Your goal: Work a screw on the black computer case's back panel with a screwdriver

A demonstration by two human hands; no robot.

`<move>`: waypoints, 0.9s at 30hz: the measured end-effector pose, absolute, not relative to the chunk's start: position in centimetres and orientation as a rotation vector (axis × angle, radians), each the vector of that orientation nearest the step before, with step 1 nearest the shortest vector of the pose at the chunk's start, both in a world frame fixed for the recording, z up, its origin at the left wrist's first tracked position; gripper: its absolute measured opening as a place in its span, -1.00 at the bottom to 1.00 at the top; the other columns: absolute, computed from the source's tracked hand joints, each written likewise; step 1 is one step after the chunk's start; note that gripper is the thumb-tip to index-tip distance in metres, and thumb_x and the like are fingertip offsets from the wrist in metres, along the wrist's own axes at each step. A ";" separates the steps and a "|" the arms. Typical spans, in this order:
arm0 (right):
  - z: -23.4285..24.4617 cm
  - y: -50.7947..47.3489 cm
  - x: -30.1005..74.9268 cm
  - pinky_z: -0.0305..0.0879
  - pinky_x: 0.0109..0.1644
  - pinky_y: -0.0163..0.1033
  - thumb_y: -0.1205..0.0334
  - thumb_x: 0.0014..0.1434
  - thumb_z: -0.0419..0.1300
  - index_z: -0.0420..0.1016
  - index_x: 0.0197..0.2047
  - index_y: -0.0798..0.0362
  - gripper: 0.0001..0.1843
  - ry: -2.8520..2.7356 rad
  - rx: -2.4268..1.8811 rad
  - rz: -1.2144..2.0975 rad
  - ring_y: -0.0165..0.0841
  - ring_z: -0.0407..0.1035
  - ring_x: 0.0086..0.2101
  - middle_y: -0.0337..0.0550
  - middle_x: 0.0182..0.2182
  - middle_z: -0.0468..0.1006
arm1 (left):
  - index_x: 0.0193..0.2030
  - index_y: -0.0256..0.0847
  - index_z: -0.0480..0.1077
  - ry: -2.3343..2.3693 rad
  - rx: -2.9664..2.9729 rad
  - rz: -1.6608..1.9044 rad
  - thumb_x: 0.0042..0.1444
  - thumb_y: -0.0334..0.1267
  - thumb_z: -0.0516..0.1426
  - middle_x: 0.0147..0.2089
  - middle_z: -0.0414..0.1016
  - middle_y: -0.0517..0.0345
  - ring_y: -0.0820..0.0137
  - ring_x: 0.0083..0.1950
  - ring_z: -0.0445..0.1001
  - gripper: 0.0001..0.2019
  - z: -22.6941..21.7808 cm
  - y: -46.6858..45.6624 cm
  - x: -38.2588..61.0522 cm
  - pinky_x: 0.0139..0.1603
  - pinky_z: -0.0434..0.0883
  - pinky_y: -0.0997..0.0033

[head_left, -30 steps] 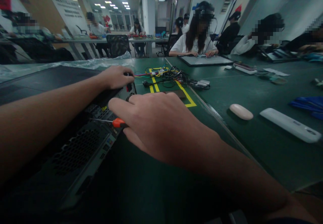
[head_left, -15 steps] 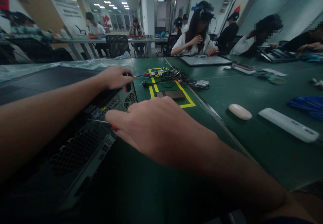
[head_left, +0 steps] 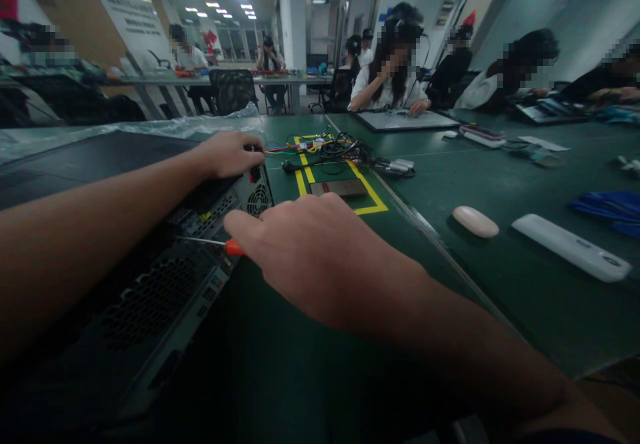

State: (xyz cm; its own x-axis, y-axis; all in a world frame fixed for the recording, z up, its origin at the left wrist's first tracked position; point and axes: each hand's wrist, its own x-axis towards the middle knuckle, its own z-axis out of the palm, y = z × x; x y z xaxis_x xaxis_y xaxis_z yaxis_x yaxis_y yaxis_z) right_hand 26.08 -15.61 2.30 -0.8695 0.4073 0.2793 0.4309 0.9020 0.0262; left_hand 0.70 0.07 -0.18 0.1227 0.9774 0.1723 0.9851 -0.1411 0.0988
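My right hand [head_left: 325, 264] is closed round a screwdriver [head_left: 235, 247]; part of its orange handle and its thin metal shaft show. The shaft points left, its tip at the rear panel of a black computer case [head_left: 155, 297], above the honeycomb vent. I cannot tell whether the tip sits in a screw. At the far end of the case, my left hand [head_left: 226, 153] grips the top edge, its fingers bent over the corner beside the fan grille [head_left: 258, 201]. My left forearm crosses over the case and hides part of it.
Beyond the case, bundled cables [head_left: 345, 149] and a flat brown box [head_left: 339, 188] lie by yellow tape marks [head_left: 373, 199]. Farther right are a pale oval object [head_left: 475, 222], a white power strip [head_left: 571, 247] and blue cloth [head_left: 607, 205]. People sit across the green table [head_left: 480, 187].
My right hand has moved slightly right, away from the panel, and more of the orange handle shows. My left hand stays put. The person opposite has raised a hand toward their face.
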 end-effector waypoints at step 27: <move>2.8 -15.7 26.9 0.21 -0.18 -0.17 0.34 0.59 0.04 0.62 0.07 0.09 -0.70 -2.820 -0.561 -0.106 -0.24 0.54 -0.23 -0.11 -0.24 0.66 | 0.22 0.02 0.72 -2.060 -2.291 -0.320 0.16 0.07 0.13 0.17 0.74 -0.03 -0.13 0.24 0.61 -0.43 -0.5 0.4 0.4 0.26 0.52 0.00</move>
State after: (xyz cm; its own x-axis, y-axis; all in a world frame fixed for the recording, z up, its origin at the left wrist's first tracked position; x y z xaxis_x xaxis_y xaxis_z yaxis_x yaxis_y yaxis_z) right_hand 26.91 -15.71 2.76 -0.8906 0.3661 0.2699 0.3853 0.9226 0.0198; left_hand 0.39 0.37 -0.52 0.0947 0.9788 0.1818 0.9878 -0.1150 0.1046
